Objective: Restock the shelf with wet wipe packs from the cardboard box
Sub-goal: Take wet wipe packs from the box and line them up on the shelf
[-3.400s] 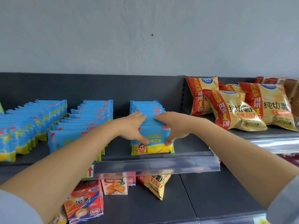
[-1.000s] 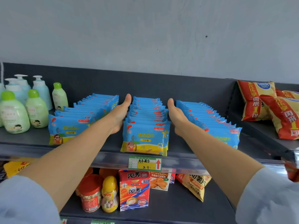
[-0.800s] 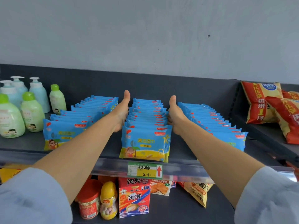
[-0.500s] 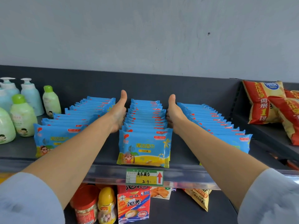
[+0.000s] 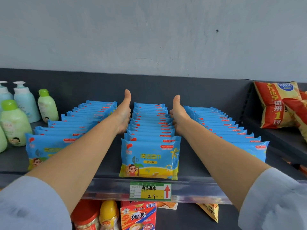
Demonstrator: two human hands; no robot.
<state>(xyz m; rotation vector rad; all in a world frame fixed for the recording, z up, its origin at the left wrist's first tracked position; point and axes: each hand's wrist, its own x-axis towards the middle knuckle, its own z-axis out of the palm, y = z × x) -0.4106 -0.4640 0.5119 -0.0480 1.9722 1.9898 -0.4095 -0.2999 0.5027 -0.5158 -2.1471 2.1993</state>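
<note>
Three rows of blue and yellow wet wipe packs stand on the dark shelf: a left row, a middle row and a right row. My left hand lies flat against the left side of the middle row, thumb pointing up. My right hand presses flat against that row's right side, thumb up too. The fingers of both hands are hidden down between the rows. Neither hand holds a single pack. No cardboard box is in view.
Green and blue pump bottles stand at the shelf's left end. Red and yellow snack bags lie on the neighbouring shelf to the right. A price tag hangs on the front rail; snack boxes and jars fill the shelf below.
Both hands moved from the front pack of the right row to the sides of the middle row, then slid a little deeper along it. The view shifted left and closer.
</note>
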